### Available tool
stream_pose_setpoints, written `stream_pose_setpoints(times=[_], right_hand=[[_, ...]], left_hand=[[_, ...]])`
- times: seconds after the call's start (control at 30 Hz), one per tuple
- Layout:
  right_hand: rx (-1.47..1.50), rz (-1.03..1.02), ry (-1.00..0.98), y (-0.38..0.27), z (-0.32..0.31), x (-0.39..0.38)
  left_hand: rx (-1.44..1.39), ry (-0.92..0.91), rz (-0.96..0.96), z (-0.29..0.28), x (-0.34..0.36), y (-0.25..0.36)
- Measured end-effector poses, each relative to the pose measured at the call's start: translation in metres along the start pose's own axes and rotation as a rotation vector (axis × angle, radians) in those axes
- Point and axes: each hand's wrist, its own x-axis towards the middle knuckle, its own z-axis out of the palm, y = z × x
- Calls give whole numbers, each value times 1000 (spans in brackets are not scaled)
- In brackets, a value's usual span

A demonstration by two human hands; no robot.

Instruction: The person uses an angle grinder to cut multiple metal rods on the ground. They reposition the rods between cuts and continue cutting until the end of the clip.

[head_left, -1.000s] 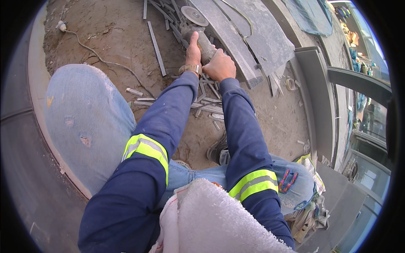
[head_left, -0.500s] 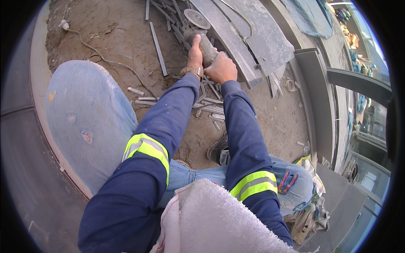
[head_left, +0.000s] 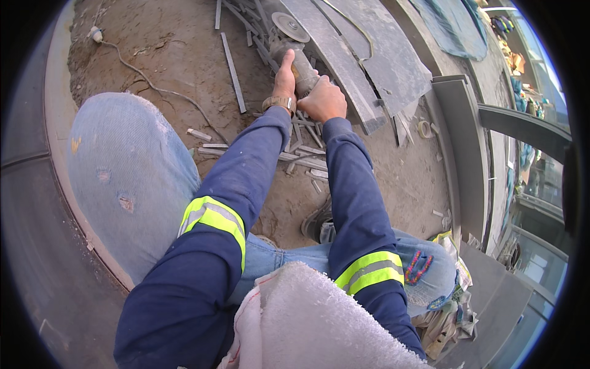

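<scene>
Looking down at a dusty dirt floor [head_left: 153,43], outdoors, in sunshine.

Holding a grinder [head_left: 296,56] far out in front, just above the near edge of a long grey stone slab [head_left: 337,64], with the round disc [head_left: 290,26] at the far end. Wrapping the left hand [head_left: 284,77] around the left side of the grinder, thumb pointing up along it. Closing the right hand [head_left: 322,98] tight around the back end, knuckles up. Wearing a watch [head_left: 279,103] on the left wrist.

Probably cutting or trimming the stone here. Doing it well likely means gripping hard with both hands, holding the disc straight and not tipping it, pushing gently, and minding fingers, sleeves and the cord [head_left: 153,86] trailing across the dirt on the left.

Lying all around the hands: thin grey stone strips [head_left: 232,71] and small broken bits. Resting near the right of the slab: a small roll of tape [head_left: 424,129].

Coming closer: a bent knee in pale jeans [head_left: 123,178] on the left, a shoe [head_left: 316,224] peeking out between the arms, and a fluffy white towel [head_left: 307,326] at the bottom.

Seeing no box, bucket or bowl anywhere. Spotting only a rumpled bundle, maybe a bag [head_left: 452,313], at the lower right; not able to tell what is inside it.
</scene>
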Motion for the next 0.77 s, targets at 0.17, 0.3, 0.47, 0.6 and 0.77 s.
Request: stream_pose_setpoints(times=[0.17,0.3,0.47,0.6,0.77], right_hand=[[14,-29,37,-2,6,7],[16,-13,10,-8,2,10],[30,-5,-11,-12,4,19],[3,-27,6,-15,4,24],[1,-23,13,-20,3,28]], left_hand=[[-2,-36,10,-3,6,6],[17,-54,20,-1,10,9],[34,-54,33,-8,23,17],[25,-46,54,-5,29,14],[7,-55,29,-12,38,18]])
